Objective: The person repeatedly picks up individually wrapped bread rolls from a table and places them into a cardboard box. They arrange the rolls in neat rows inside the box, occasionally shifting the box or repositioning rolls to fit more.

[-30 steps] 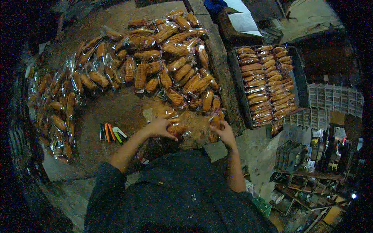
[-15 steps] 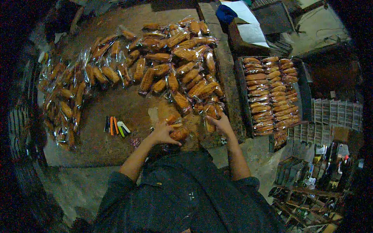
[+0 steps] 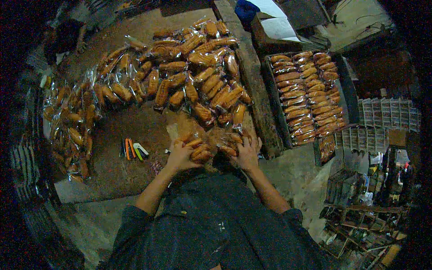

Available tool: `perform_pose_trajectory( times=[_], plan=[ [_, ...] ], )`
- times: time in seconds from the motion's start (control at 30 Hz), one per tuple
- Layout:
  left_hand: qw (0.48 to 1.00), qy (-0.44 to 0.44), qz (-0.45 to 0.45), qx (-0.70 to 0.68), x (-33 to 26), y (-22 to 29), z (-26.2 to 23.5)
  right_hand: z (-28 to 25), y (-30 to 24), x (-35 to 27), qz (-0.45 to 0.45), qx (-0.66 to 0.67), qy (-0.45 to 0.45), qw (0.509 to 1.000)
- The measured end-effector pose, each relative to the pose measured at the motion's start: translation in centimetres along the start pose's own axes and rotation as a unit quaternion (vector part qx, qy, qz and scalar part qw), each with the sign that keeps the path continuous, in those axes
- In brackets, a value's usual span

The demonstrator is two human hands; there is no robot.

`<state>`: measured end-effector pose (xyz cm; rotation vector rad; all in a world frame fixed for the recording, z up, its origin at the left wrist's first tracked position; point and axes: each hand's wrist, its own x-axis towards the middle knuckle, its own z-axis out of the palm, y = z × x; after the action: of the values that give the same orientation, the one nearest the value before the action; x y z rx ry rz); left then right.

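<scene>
Close to my body at the table's near edge, my left hand (image 3: pixel 181 158) is wrapped round golden-brown bread rolls (image 3: pixel 200 154) in clear plastic. My right hand (image 3: pixel 247 155) grips another group of bagged bread rolls (image 3: pixel 228 150), a short gap to the right of the first. Just beyond both hands lies a heap of bagged bread rolls (image 3: pixel 211 83). It curves leftward into more wrapped rolls (image 3: pixel 74 132) along the table's left side. Orange, green and white cutters or similar slim tools (image 3: pixel 134 149) rest left of my left hand.
Right of the wooden table (image 3: pixel 130 175), a dark crate (image 3: pixel 353 105) holds bagged rolls stacked in three columns. White papers (image 3: pixel 279 29) lie on a box (image 3: pixel 265 38) behind it. Racks (image 3: pixel 384 117) and a cluttered shelf (image 3: pixel 364 216) stand farther right. A person (image 3: pixel 67 38) is partly visible at the far left.
My right hand has drawn wrapped rolls away from the heap, back toward my body and closer to my left hand. My left hand stays on its rolls. The whole view has shifted slightly.
</scene>
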<state>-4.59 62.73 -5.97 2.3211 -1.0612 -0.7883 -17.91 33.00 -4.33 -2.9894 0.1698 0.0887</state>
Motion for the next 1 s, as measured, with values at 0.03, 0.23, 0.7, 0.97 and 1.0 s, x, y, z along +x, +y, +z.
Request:
perform_pose_trajectory(
  times=[0.03, 0.23, 0.7, 0.97, 1.0],
  plan=[
    [0.998, -0.004, -0.052, 0.017, -0.7, 0.2, 0.1, 0.6, -0.1, -0.3, 0.003, 0.003, -0.011, 1.000],
    [0.990, 0.134, 0.026, 0.044, -2.5, -1.4, 2.4, 1.3, 0.5, -0.3, 0.014, 0.071, -0.116, 0.991],
    [0.989, 0.091, -0.034, 0.115, -2.7, 1.3, 1.3, 1.3, 2.9, 2.6, -0.058, 0.146, -0.178, 0.972],
    [0.974, 0.180, -0.011, 0.137, -2.3, 0.8, 1.7, -0.3, 2.4, 2.7, -0.040, 0.070, -0.175, 0.981],
    [0.977, 0.174, -0.032, 0.117, -2.2, 1.1, 1.4, -1.2, 2.3, 3.2, -0.069, 0.062, -0.141, 0.986]
  ],
)
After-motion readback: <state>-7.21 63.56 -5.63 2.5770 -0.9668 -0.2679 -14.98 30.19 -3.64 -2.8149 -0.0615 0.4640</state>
